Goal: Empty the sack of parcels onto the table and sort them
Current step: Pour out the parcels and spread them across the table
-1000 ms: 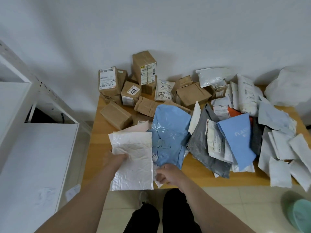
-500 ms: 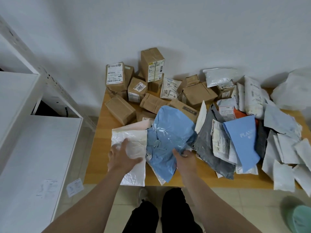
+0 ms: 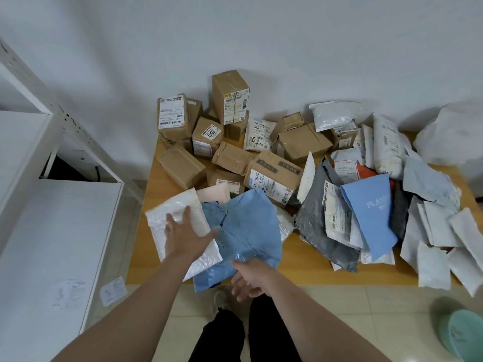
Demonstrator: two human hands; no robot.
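Observation:
A wooden table [image 3: 303, 259] carries the parcels. Brown cardboard boxes [image 3: 271, 176] are heaped at the back left against the wall. Soft mailers in grey, blue and white [image 3: 366, 218] spread over the right half. Near the front left lies a white bubble mailer [image 3: 180, 226], and my left hand [image 3: 187, 236] presses flat on it with fingers spread. Beside it sits a crumpled light-blue plastic bag [image 3: 248, 231]. My right hand [image 3: 248, 278] is at that bag's front edge, fingers loosely curled; whether it pinches the bag is unclear. A peach mailer [image 3: 213, 193] peeks out behind.
A white shelf unit [image 3: 47, 231] stands close on the left of the table. The crumpled white sack [image 3: 452, 134] lies at the back right corner. Tiled floor and a green slipper [image 3: 462, 335] are at the lower right. My dark trousers show below the table edge.
My left hand slid forward over the white mailer, which turned and moved further onto the table. My right hand drew back from the blue bag's side to its front edge.

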